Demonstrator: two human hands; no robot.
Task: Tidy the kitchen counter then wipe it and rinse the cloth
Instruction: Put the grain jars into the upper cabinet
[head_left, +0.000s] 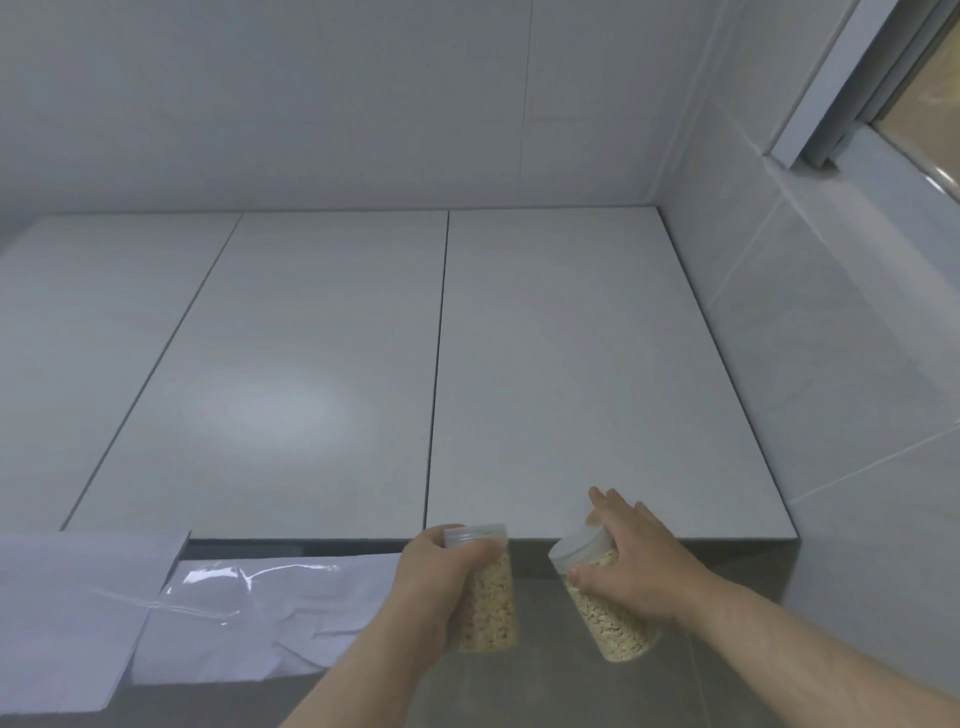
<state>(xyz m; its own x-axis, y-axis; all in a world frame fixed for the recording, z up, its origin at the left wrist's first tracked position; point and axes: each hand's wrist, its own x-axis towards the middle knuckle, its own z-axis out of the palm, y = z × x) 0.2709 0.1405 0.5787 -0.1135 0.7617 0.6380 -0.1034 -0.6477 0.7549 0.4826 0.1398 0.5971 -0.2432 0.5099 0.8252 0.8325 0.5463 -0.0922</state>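
Left hand (436, 577): fingers and thumb curled round the upper part of a clear jar (491, 608), gripping just under its translucent screw lid (475, 535); jar upright, packed with pale tan flakes or grains. Right hand (636, 564): laid over a second clear jar (613, 629) with the same filling, thumb on the near side, the other fingers over the far side, forefinger stretched out straight past the second lid (576, 548); this jar is tilted, lid end up and to the left. The two jars sit near each other but apart, both held in the air at the near right of the scene, bare forearms coming in from the near edge. Jar walls are plain see-through plastic where the hands leave them uncovered. Behind and below the jars, a dull grey surface (545, 686); cannot tell if the jars' bases touch it. To the left on it, a crumpled white sheet with glossy film (249, 608), and a flat white sheet (57, 629) overlapping its left edge. Beyond, three broad white panels (322, 364) split by thin dark seams, ending at a dark strip along their near edge; whether they are cupboard fronts or a flat top is unclear. Far side: plain pale wall (311, 104). Right side: large grey-white wall tiles (831, 338), and a metal window frame (841, 88) in the far right corner.
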